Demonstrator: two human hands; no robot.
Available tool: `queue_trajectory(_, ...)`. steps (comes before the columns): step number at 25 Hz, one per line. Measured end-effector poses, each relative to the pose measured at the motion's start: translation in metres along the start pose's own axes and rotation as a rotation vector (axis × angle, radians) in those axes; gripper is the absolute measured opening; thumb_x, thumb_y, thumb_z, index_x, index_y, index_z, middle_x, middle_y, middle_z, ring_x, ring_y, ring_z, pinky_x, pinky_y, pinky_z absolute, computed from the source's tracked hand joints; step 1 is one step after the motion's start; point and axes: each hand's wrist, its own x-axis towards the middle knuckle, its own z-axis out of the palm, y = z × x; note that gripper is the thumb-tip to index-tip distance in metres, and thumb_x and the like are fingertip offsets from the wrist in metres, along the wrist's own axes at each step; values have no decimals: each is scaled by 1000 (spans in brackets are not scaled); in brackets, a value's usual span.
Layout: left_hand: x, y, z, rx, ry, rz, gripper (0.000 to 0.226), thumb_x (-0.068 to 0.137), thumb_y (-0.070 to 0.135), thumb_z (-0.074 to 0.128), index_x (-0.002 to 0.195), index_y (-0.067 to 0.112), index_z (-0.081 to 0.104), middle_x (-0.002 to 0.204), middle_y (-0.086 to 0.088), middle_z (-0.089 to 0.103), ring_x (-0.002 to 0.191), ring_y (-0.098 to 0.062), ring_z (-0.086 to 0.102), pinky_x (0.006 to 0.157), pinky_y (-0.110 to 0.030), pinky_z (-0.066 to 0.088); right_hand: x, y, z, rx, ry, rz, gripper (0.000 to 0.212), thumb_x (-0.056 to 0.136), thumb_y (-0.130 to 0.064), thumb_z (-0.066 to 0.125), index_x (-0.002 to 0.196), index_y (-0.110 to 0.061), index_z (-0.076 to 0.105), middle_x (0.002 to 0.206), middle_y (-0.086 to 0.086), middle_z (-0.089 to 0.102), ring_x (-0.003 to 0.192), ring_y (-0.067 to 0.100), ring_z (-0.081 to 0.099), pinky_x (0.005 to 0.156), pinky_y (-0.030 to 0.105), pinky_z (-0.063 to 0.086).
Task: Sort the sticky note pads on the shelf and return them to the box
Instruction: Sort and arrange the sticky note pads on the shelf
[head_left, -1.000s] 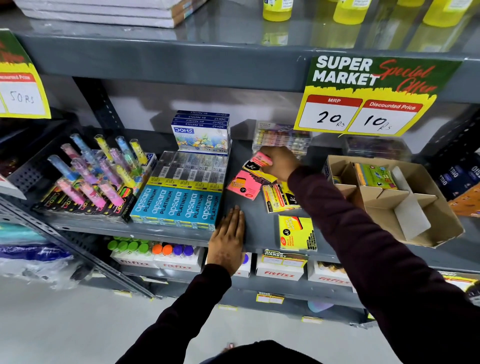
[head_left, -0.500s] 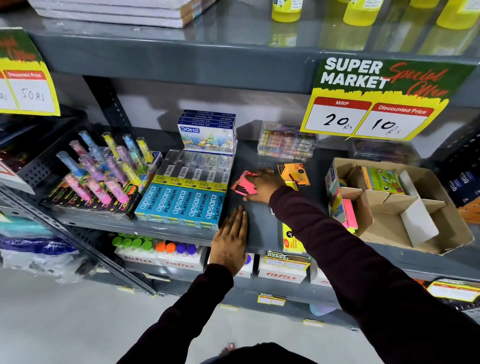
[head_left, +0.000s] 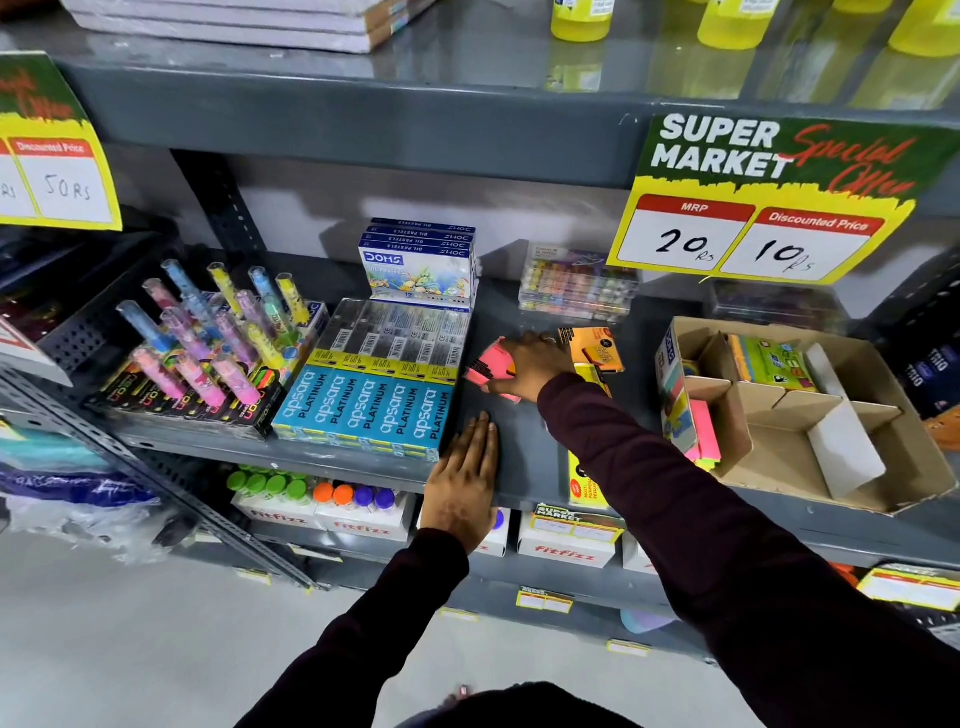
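Note:
My right hand (head_left: 530, 364) is closed around a pink sticky note pad (head_left: 493, 364) and lifts its edge off the grey shelf (head_left: 524, 457). An orange pad (head_left: 597, 348) lies just right of that hand, with a yellow pad under it. Another yellow pad (head_left: 584, 483) sits at the shelf's front edge, partly hidden by my right sleeve. The divided cardboard box (head_left: 893, 415) stands to the right; a green pad (head_left: 769, 358) is in its back compartment and pink and yellow pads (head_left: 704, 431) stand in its front left one. My left hand (head_left: 462, 478) rests flat on the shelf edge.
Blue Apsara pencil boxes (head_left: 374, 410) lie left of the pink pad, with Doms boxes (head_left: 421, 265) behind and a highlighter display (head_left: 208, 338) further left. A clear stationery pack (head_left: 576, 286) sits at the back. A price sign (head_left: 769, 197) hangs from the shelf above.
My right hand moved left from the pads at mid shelf to the pink pad and closed on it. The left hand stayed put. The camera shifted slightly.

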Motion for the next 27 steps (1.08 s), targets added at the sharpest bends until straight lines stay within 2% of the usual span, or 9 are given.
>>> queue_trajectory(4,0,-1,1,-7,7,4,85,54,14,72,133,-6,46,139,-21,46,126,-31,48,104,-39,40,-4,4,-4,53,-50,-39,91,73,-67,61,145,-19,34,150,11,41,137,33,37,112,46,33)
queue_trajectory(6,0,-1,1,-18,-2,10,86,54,13,71,133,-6,45,140,-21,46,126,-32,47,102,-41,43,-7,10,-16,210,-48,-23,81,81,-62,56,143,-13,37,146,13,46,134,32,44,109,40,38)
queue_trajectory(8,1,-2,1,-24,-6,13,86,55,14,72,134,-6,44,141,-21,44,127,-32,46,101,-41,43,-8,28,-32,257,9,33,61,90,-55,48,125,-5,55,127,18,61,123,33,54,97,35,44)
queue_trajectory(10,1,-3,2,-29,-10,10,89,54,16,74,134,-6,44,141,-22,44,127,-32,46,102,-42,43,-16,52,-47,127,1,138,54,89,-54,51,98,-3,65,104,19,66,116,33,58,86,34,45)
queue_trajectory(14,1,-3,3,-21,9,20,92,49,16,79,132,-6,45,138,-22,47,124,-35,49,100,-44,41,-38,69,-43,-43,-229,279,82,74,-63,64,131,-5,52,140,13,52,127,30,51,105,33,44)
queue_trajectory(20,2,-3,6,-9,17,23,91,49,13,81,132,-6,46,138,-22,48,124,-35,48,101,-46,37,-48,57,-20,215,-218,393,85,73,-49,75,135,-1,43,142,14,50,129,32,50,104,38,46)
queue_trajectory(23,2,-2,5,-10,22,20,89,51,13,80,132,-6,46,138,-22,47,124,-35,48,100,-45,39,-53,57,-29,302,-104,407,67,75,-36,77,128,-3,50,137,14,54,124,32,54,100,37,47)
queue_trajectory(26,2,-2,5,-12,30,18,87,54,12,79,132,-6,46,138,-22,47,125,-34,48,100,-44,39,-63,52,-49,418,43,367,24,83,-25,68,97,-5,65,122,19,65,110,34,62,91,35,51)
queue_trajectory(27,2,-1,5,-9,33,19,87,54,12,80,132,-6,46,138,-22,48,125,-34,49,101,-44,39,-69,49,-57,425,108,346,22,84,-23,65,96,-5,67,117,19,67,107,34,63,88,35,51)
